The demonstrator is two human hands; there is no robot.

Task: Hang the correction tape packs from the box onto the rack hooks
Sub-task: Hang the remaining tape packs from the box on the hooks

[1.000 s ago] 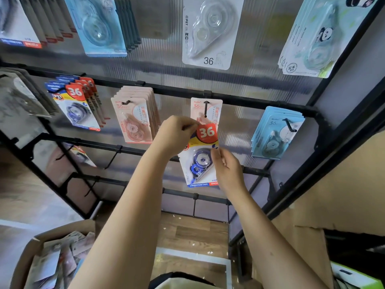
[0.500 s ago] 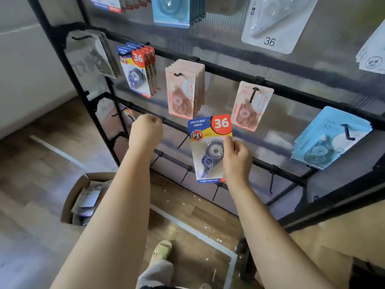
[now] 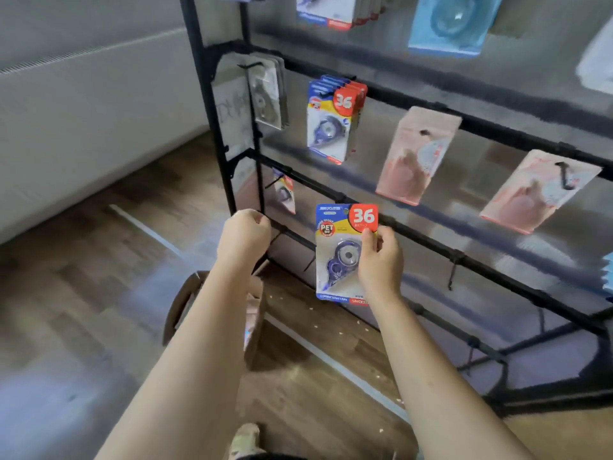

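Note:
My right hand [image 3: 379,260] pinches a blue correction tape pack [image 3: 341,250] with a red "36" label, holding it upright in front of the lower bars of the black rack [image 3: 431,237]. My left hand [image 3: 243,237] is a closed fist with nothing in it, just left of the pack, near a short empty hook [image 3: 278,234]. A bunch of matching blue "36" packs [image 3: 331,121] hangs on an upper hook. The cardboard box [image 3: 180,303] stands on the floor below, mostly hidden behind my left forearm.
Pink packs [image 3: 411,157] [image 3: 530,194] hang to the right on the same bar. One blue pack [image 3: 285,194] hangs low left, clear packs [image 3: 267,91] at the rack's left end. Empty hooks [image 3: 452,270] stick out of the lower bar. My foot [image 3: 245,439] is on the wooden floor.
The view swung down and left. My right hand carried the blue pack lower and leftward along the rack. My left hand let go of it and closed into a fist.

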